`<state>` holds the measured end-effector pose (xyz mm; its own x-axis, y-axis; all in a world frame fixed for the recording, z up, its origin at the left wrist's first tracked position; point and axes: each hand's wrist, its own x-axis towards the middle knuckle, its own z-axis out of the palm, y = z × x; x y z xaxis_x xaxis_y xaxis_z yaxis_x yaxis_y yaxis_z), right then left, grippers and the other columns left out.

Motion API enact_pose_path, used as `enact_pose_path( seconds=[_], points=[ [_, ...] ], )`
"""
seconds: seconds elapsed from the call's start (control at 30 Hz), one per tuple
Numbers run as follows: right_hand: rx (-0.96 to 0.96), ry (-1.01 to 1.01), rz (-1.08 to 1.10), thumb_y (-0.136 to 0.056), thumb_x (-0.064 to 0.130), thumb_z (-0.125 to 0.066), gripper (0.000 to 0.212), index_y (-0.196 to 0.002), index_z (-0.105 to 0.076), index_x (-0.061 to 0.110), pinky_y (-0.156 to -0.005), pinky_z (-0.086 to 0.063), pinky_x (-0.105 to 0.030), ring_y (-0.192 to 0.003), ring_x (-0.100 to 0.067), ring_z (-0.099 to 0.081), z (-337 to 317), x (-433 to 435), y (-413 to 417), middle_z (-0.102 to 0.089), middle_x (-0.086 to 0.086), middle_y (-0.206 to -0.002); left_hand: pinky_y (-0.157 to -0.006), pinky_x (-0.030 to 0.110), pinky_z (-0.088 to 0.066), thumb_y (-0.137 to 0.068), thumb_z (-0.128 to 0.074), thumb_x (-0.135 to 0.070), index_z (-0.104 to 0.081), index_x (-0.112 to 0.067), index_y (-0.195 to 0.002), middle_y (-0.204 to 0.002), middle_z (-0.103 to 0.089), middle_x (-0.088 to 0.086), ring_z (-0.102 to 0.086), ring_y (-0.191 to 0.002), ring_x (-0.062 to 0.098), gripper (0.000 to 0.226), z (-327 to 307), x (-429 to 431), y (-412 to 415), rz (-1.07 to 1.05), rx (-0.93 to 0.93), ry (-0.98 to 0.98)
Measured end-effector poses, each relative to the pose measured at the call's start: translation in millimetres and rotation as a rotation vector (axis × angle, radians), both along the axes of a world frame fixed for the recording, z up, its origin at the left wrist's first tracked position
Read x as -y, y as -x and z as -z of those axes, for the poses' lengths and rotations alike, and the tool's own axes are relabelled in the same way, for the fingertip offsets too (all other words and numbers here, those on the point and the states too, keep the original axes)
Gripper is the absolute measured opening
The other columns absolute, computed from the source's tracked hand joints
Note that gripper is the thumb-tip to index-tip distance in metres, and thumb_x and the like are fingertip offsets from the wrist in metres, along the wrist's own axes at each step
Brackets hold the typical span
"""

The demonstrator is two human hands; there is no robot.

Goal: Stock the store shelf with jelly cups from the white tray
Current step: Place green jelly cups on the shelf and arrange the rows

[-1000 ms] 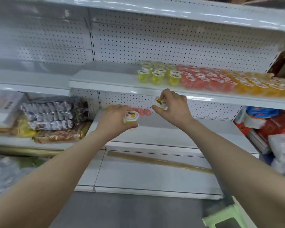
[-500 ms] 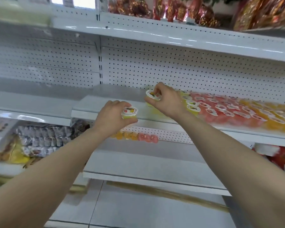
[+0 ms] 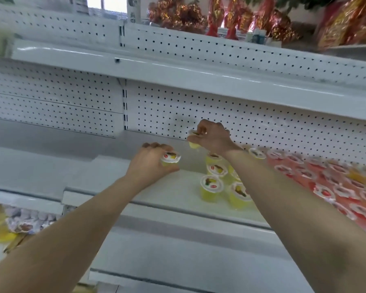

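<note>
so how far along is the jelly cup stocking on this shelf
Done: red and orange plastic jelly cups fill the white metal shelf on the right, yellow jelly cups standing beside them. In hand: left hand grips a yellow cup, right hand another. Left: bare shelf leftward; tray unseen.

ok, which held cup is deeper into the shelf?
The cup in the right hand, close to the pegboard; the left hand holds its lidded cup nearer the front.

White shelf (image 3: 156,193), its back panel (image 3: 199,106) white with black dots. Yellow cups (image 3: 211,187) — white lids with red marks — then red cups (image 3: 325,193) and orange cups (image 3: 356,176). Red-and-gold foil packs (image 3: 230,15) above.
</note>
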<state>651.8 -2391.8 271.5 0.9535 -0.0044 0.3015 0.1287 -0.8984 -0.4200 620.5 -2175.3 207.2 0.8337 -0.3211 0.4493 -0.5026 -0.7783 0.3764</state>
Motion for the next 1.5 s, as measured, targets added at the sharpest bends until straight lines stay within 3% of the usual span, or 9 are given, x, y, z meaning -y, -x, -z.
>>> enact_pose_path(
  seconds=[0.1, 0.27, 0.43, 0.57, 0.7, 0.93, 1.17, 1.33, 1.5],
  points=[
    [-0.052, -0.003, 0.056, -0.077, 0.052, -0.071, 0.03, -0.086, -0.055, 0.028, -0.088, -0.032, -0.037, -0.107, -0.022, -0.049, 4.7, 3.9, -27.9, -0.063, 0.002, -0.103, -0.081, 0.025, -0.034, -0.076, -0.073, -0.053, -0.063, -0.024, -0.12, -0.109, -0.066, 0.0, -0.052, -0.107, 0.024, 0.054, 1.4, 3.5, -14.6, -0.015, -0.018, 0.022],
    [-0.12, 0.095, 0.073, -0.075, 0.046, -0.072, 0.026, -0.088, -0.06, 0.026, -0.093, -0.037, -0.04, -0.106, -0.022, -0.049, 21.2, 7.8, -47.9, -0.058, 0.007, -0.089, -0.086, 0.028, -0.041, -0.07, -0.078, -0.054, -0.063, -0.026, -0.12, -0.108, -0.064, -0.003, -0.051, -0.107, 0.022, 0.059, 13.4, 11.3, -33.7, -0.012, -0.068, 0.073],
    [-0.15, 0.143, 0.085, -0.072, 0.046, -0.072, 0.026, -0.083, -0.058, 0.028, -0.086, -0.035, -0.038, -0.103, -0.021, -0.051, 32.2, 10.3, -50.3, -0.06, 0.008, -0.088, -0.089, 0.03, -0.043, -0.06, -0.071, -0.064, -0.064, -0.03, -0.118, -0.109, -0.064, -0.006, -0.05, -0.106, 0.019, 0.068, 16.0, 22.7, -40.6, -0.007, -0.089, 0.108],
    [-0.153, 0.127, 0.037, -0.079, 0.055, -0.067, 0.028, -0.08, -0.056, 0.03, -0.088, -0.038, -0.039, -0.1, -0.019, -0.052, 31.3, 18.7, -44.7, -0.062, 0.011, -0.09, -0.089, 0.028, -0.041, -0.065, -0.08, -0.054, -0.062, -0.031, -0.12, -0.11, -0.062, -0.007, -0.048, -0.108, 0.019, 0.063, 15.2, 37.5, -40.2, 0.019, -0.101, 0.101],
    [-0.007, 0.143, 0.042, -0.094, 0.048, -0.054, 0.026, -0.095, -0.064, 0.024, -0.094, -0.041, -0.043, -0.107, -0.024, -0.055, 30.2, 27.1, -37.2, -0.067, 0.002, -0.108, -0.081, 0.026, -0.038, -0.065, -0.082, -0.047, -0.059, -0.028, -0.116, -0.109, -0.062, -0.007, -0.048, -0.106, 0.019, 0.059, 12.0, 53.5, -35.4, 0.045, -0.109, 0.118],
    [0.209, 0.279, -0.02, -0.097, 0.032, -0.051, 0.021, -0.106, -0.066, 0.02, -0.089, -0.038, -0.04, -0.111, -0.028, -0.054, 32.1, 45.7, -9.0, -0.069, -0.001, -0.105, -0.077, 0.028, -0.036, -0.069, -0.079, -0.05, -0.055, -0.027, -0.111, -0.105, -0.057, -0.004, -0.043, -0.108, 0.02, 0.053, 5.2, 62.1, -28.8, 0.022, -0.164, 0.028],
    [0.288, 0.346, -0.007, -0.097, 0.033, -0.053, 0.027, -0.119, -0.062, 0.021, -0.096, -0.03, -0.041, -0.122, -0.027, -0.047, 23.3, 46.1, 38.8, -0.064, -0.002, -0.122, -0.094, 0.036, -0.043, -0.082, -0.055, -0.056, -0.063, -0.024, -0.116, -0.117, -0.06, 0.001, -0.049, -0.113, 0.029, 0.048, -7.9, 48.4, -4.6, 0.052, 0.039, 0.045],
    [0.381, 0.394, 0.038, -0.094, 0.035, -0.054, 0.033, -0.121, -0.063, 0.019, -0.096, -0.032, -0.042, -0.118, -0.029, -0.05, 14.3, 48.0, 101.2, -0.065, -0.003, -0.12, -0.09, 0.039, -0.044, -0.088, -0.066, -0.034, -0.064, -0.021, -0.117, -0.115, -0.062, 0.007, -0.052, -0.107, 0.031, 0.032, -25.8, 51.7, 38.7, 0.081, 0.217, 0.108],
    [0.462, 0.446, 0.115, -0.091, 0.036, -0.056, 0.031, -0.116, -0.064, 0.018, -0.089, -0.039, -0.044, -0.106, -0.03, -0.057, 20.6, 63.0, 189.2, -0.069, -0.003, -0.109, -0.091, 0.04, -0.043, -0.088, -0.066, -0.034, -0.063, -0.018, -0.117, -0.113, -0.061, 0.005, -0.052, -0.106, 0.029, 0.033, -24.4, 66.9, 98.4, 0.197, 0.318, 0.11]
  ],
)
